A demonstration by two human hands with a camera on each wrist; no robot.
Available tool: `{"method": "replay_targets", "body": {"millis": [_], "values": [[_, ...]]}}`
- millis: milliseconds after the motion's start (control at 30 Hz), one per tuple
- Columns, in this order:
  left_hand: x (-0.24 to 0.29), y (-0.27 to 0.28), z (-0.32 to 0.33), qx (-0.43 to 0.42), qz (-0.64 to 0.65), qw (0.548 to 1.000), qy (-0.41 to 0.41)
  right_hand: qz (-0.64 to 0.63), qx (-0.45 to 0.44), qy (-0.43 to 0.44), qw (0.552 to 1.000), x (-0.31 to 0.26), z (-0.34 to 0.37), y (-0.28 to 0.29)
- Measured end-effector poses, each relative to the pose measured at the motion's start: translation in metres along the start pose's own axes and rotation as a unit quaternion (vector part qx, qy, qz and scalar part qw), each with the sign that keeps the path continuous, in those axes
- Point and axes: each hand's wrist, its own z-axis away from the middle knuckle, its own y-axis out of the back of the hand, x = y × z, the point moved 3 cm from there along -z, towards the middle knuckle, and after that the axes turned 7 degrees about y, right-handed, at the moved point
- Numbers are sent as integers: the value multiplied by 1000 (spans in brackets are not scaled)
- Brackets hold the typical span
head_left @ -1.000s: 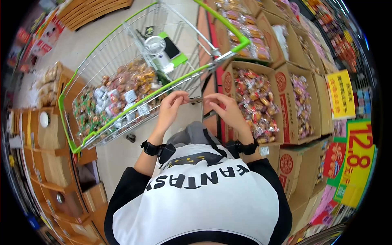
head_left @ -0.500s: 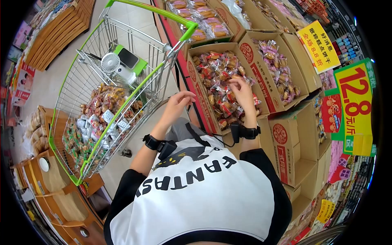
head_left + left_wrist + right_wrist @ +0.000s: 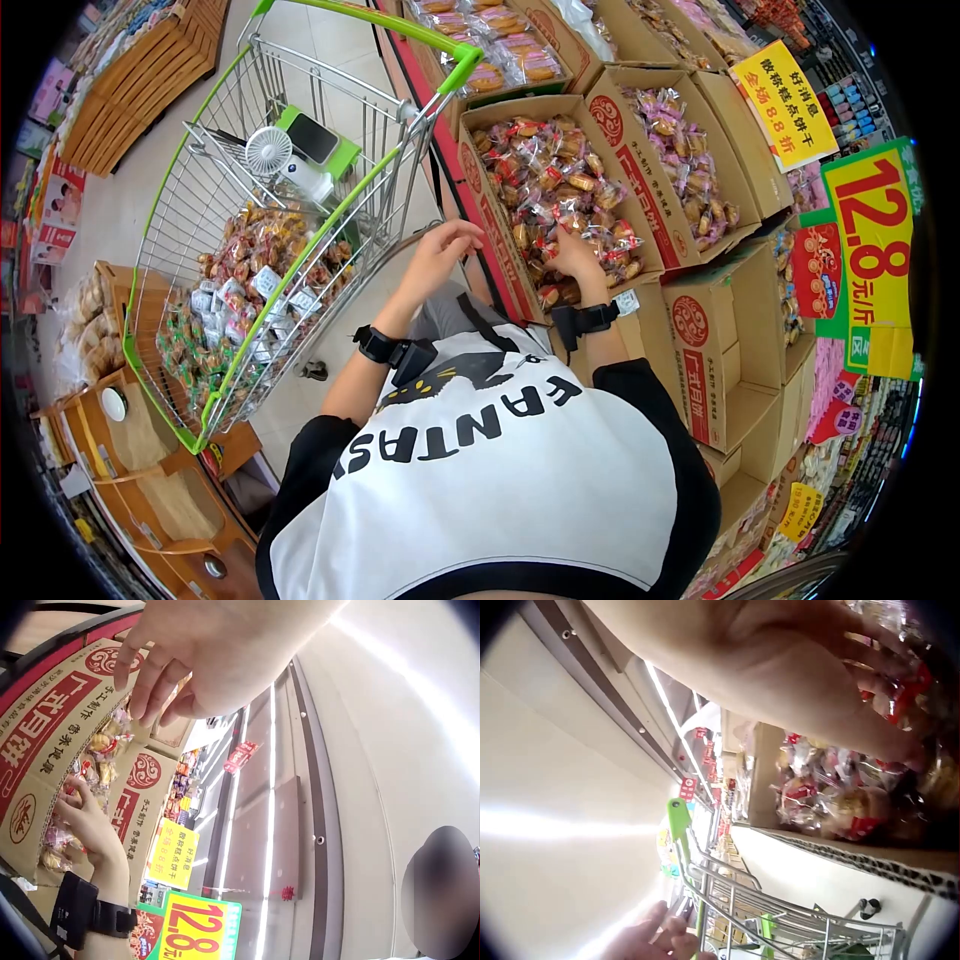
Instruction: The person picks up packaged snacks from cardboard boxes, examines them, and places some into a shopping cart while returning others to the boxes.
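An open cardboard box (image 3: 507, 250) holds a heap of small clear-and-red wrapped packets (image 3: 565, 165). My right hand (image 3: 582, 265) is down among the packets near the box's near end; in the right wrist view, the thumb and fingers of this hand (image 3: 795, 682) stand apart, touching packets (image 3: 855, 806). Whether one is held is partly hidden. My left hand (image 3: 437, 258) hovers between the cart and the box, empty; in the left wrist view its fingers (image 3: 154, 682) hang loosely bent.
At left stands a green-edged wire cart (image 3: 200, 210) with bagged goods (image 3: 262, 275), a small white fan (image 3: 268, 150) and a phone (image 3: 312, 138). More boxes (image 3: 640, 190) line the right, with yellow price signs (image 3: 785, 110). Wooden shelves (image 3: 150, 470) stand at lower left.
The view has shifted toward the boxes. My right hand has gone from beside my left hand to over the box, then down into the packets. My left hand stays near the cart.
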Motion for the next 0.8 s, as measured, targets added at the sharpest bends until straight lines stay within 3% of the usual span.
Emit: {"method": "replay_targets", "body": {"millis": [200,333,467,533,600,667,700,800], "values": [[-2,2,2,4,10,1000,10,-9,11,-74,997,-2,-2,-5],[-6,3,2,5,17,1000,14,-22,0,-62,998,3,-1,4],[-7,5,2,3,13,1000,9,-62,37,-59,996,0,9,28],[-6,5,3,3,14,1000,12,-7,188,-38,981,12,3,32],[-8,6,2,0,9,1000,13,-18,164,-46,985,15,-4,35],[-12,7,1,4,4,1000,14,-36,234,-67,969,7,1,44],[-14,7,0,4,5,1000,5,-35,215,-74,973,8,-3,42],[-12,8,1,23,5,1000,5,-42,212,-28,976,21,-19,28]]}}
